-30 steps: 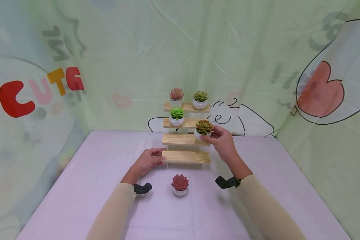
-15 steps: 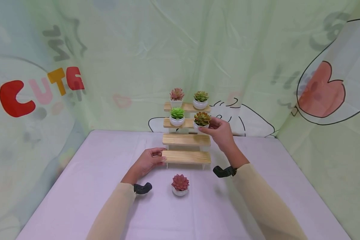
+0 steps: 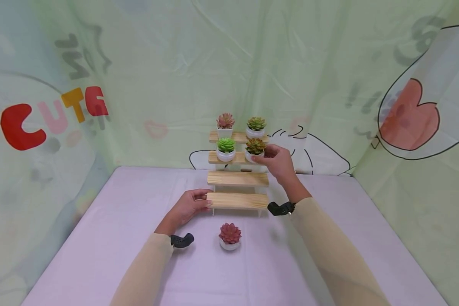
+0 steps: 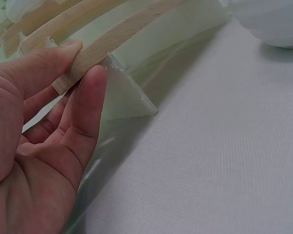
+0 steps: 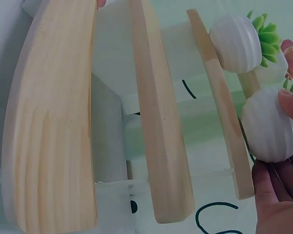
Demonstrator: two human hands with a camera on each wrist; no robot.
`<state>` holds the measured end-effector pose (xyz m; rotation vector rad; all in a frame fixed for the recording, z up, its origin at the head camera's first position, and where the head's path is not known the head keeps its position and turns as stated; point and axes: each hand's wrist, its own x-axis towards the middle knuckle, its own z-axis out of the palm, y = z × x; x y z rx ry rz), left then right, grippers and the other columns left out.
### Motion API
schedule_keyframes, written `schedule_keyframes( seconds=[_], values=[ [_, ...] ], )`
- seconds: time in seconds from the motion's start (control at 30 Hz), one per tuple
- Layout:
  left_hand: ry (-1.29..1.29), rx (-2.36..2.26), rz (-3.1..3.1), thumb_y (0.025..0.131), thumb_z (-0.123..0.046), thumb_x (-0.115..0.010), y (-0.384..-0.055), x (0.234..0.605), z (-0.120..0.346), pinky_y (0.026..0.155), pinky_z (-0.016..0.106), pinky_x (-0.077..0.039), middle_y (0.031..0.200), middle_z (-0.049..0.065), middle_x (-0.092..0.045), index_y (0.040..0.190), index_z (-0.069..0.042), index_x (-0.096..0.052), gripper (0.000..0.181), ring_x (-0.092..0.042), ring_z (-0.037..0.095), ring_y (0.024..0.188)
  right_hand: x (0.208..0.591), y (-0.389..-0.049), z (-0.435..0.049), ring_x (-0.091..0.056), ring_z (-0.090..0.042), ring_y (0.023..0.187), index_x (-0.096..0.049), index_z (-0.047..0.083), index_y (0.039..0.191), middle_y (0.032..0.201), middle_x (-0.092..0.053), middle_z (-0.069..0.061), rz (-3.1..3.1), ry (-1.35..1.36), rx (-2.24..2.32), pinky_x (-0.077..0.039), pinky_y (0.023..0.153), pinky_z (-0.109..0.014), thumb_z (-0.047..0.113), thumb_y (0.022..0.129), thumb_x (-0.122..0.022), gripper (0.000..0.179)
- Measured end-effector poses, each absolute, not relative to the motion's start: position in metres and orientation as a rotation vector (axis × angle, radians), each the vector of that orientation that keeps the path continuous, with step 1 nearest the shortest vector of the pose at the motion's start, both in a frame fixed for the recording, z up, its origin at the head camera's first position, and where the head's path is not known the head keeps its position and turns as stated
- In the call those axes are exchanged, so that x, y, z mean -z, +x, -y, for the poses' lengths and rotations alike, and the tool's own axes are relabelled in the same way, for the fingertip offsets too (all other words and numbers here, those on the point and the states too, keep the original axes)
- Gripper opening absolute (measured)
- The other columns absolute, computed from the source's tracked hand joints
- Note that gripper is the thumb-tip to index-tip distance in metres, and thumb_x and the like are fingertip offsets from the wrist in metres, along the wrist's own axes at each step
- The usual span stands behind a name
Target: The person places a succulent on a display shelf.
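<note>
A tiered wooden plant stand (image 3: 237, 178) stands on the table. My left hand (image 3: 189, 205) pinches the left end of its lowest shelf, thumb on top and a finger below in the left wrist view, where the shelf (image 4: 112, 39) runs away to the upper right. With my right hand (image 3: 280, 162) I grip the white pot of a brownish-green succulent (image 3: 255, 147) at the right end of the second shelf from the top. In the right wrist view that pot (image 5: 271, 126) sits right at the shelf (image 5: 229, 122), fingers and thumb around it. Beside it is a bright green succulent (image 3: 226, 148).
On the top shelf stand a pink succulent (image 3: 225, 123) and a green succulent (image 3: 256, 126). A red succulent (image 3: 230, 236) in a white pot is on the tablecloth (image 3: 111, 238) in front of the stand. Printed curtains (image 3: 157, 85) hang behind and on both sides.
My right hand has carried the brownish-green succulent up and slightly left, from over the third shelf to the second shelf from the top. The left hand has stayed on the lowest shelf.
</note>
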<state>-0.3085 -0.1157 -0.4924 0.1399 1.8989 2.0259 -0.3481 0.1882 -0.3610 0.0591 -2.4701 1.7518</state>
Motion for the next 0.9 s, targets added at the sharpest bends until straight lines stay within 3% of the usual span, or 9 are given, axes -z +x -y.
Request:
schedule_keyframes(
  seconds=[0.53,0.9],
  values=[
    [0.140,-2.018,-1.897,0.091,-0.001,-0.073,-0.310,0.495,0.114,0.082,0.027,-0.063,0.114,0.010,-0.059,0.141,-0.002,-0.059,0.052,-0.066,0.017,0.097,0.363,-0.343,-0.189,-0.056,-0.030,0.135,-0.050,0.002,0.149,0.148,-0.056,-0.018,2.497,0.003,-1.771,-0.048,0.114,-0.045,0.024,0.088,-0.082,0.073],
    [0.146,-2.011,-1.913,0.092,-0.001,-0.072,-0.312,0.497,0.116,0.082,0.027,-0.063,0.115,0.011,-0.060,0.141,-0.002,-0.059,0.051,-0.065,0.018,0.099,0.381,-0.311,-0.188,-0.058,-0.028,0.134,-0.058,0.003,0.142,0.144,-0.060,-0.016,2.290,0.076,-1.811,-0.054,0.103,-0.021,0.020,0.089,-0.082,0.061]
  ],
)
